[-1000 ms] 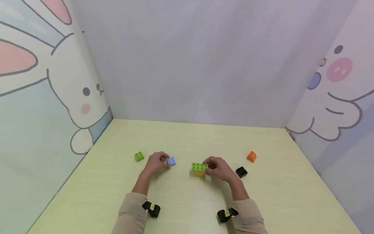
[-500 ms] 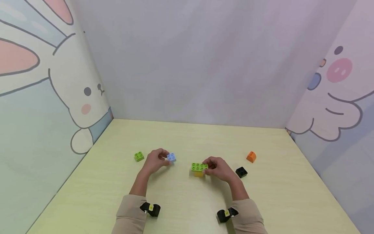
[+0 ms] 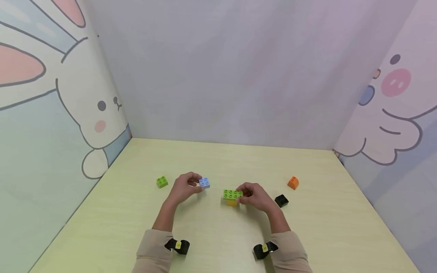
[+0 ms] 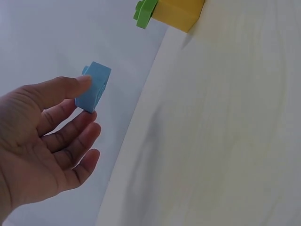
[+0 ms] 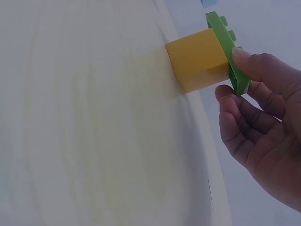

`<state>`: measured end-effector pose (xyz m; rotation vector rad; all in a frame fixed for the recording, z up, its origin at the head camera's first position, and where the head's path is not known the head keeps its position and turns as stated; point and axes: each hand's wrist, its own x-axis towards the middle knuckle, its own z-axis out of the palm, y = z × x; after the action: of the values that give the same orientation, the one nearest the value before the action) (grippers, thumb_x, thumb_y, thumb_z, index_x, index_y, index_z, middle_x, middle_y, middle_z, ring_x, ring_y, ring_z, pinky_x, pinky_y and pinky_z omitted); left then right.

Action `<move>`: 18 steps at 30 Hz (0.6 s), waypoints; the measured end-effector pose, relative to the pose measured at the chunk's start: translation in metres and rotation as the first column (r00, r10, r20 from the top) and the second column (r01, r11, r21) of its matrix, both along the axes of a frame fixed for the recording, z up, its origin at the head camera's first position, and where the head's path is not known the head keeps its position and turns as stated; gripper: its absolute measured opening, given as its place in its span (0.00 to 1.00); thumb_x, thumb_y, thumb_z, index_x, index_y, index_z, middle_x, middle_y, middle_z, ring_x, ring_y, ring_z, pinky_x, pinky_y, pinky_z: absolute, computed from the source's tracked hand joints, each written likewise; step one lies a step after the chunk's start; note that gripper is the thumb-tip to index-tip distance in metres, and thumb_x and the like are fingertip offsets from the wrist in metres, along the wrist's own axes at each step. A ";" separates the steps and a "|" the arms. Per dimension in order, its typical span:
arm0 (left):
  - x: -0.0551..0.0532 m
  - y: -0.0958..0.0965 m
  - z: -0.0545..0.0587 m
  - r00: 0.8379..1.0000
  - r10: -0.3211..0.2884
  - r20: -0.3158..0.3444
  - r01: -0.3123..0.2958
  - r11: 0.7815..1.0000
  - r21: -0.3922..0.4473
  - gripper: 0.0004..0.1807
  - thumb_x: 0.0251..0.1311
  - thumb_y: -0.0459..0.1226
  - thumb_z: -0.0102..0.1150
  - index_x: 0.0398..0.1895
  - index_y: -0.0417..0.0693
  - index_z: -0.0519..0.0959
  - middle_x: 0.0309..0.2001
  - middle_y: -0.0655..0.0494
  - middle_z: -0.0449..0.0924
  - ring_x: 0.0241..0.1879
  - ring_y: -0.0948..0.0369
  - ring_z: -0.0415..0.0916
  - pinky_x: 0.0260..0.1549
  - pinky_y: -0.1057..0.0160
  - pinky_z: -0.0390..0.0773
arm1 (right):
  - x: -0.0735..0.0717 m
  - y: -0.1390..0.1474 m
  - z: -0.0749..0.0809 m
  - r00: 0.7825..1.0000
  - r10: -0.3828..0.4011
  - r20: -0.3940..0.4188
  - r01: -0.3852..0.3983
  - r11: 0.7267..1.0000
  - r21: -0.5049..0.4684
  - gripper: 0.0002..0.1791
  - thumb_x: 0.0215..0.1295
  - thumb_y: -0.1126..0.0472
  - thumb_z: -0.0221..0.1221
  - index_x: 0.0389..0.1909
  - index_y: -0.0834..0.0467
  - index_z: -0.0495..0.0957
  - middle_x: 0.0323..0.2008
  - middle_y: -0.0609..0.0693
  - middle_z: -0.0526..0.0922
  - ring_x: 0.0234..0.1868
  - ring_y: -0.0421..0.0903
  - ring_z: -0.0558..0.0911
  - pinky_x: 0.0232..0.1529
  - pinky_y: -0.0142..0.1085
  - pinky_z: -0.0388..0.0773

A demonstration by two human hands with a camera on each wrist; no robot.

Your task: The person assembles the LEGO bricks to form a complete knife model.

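Observation:
My left hand (image 3: 184,187) pinches a small light-blue building brick (image 3: 204,182) between thumb and fingers. In the left wrist view that blue brick (image 4: 96,87) hangs above the table, its studs facing away from the thumb side. To its right, a long flat green brick (image 3: 233,194) sits on top of a yellow block (image 3: 232,203), overhanging it. My right hand (image 3: 257,196) pinches the right end of this green brick. The right wrist view shows the yellow block (image 5: 197,60) standing on the table, with the thumb on the green brick (image 5: 225,42).
A small green brick (image 3: 162,182) lies left of my left hand. On the right are a black brick (image 3: 281,200), close by my right wrist, and an orange curved brick (image 3: 293,182) farther back. Printed curtains surround the pale wooden table (image 3: 218,235).
My left hand has lifted the light-blue brick off the table and carried it slightly right and away. The right hand stays in place on the green brick.

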<state>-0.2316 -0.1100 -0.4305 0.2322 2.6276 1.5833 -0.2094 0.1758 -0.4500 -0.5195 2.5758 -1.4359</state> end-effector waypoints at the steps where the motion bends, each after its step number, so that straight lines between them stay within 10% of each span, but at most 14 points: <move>1: 0.001 0.001 0.000 1.000 -0.004 -0.002 0.004 1.000 0.002 0.17 0.46 0.32 0.70 0.42 0.44 0.79 0.37 0.56 0.78 0.39 0.57 0.75 0.39 0.58 0.75 | 0.000 0.000 0.000 1.000 -0.002 0.001 0.002 1.000 -0.002 0.13 0.53 0.64 0.67 0.41 0.61 0.79 0.30 0.49 0.76 0.30 0.45 0.72 0.29 0.35 0.70; 18: 0.012 0.023 0.012 0.996 -0.073 -0.056 0.073 0.997 -0.002 0.17 0.49 0.36 0.70 0.44 0.46 0.79 0.38 0.58 0.78 0.40 0.57 0.75 0.39 0.58 0.74 | -0.001 0.000 -0.002 1.000 -0.009 0.006 0.009 1.000 -0.005 0.14 0.53 0.64 0.67 0.41 0.62 0.80 0.31 0.49 0.78 0.31 0.46 0.73 0.31 0.35 0.71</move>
<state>-0.2193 -0.0867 -0.4188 0.3738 2.6273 1.5771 -0.2103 0.1760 -0.4515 -0.5040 2.5745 -1.4444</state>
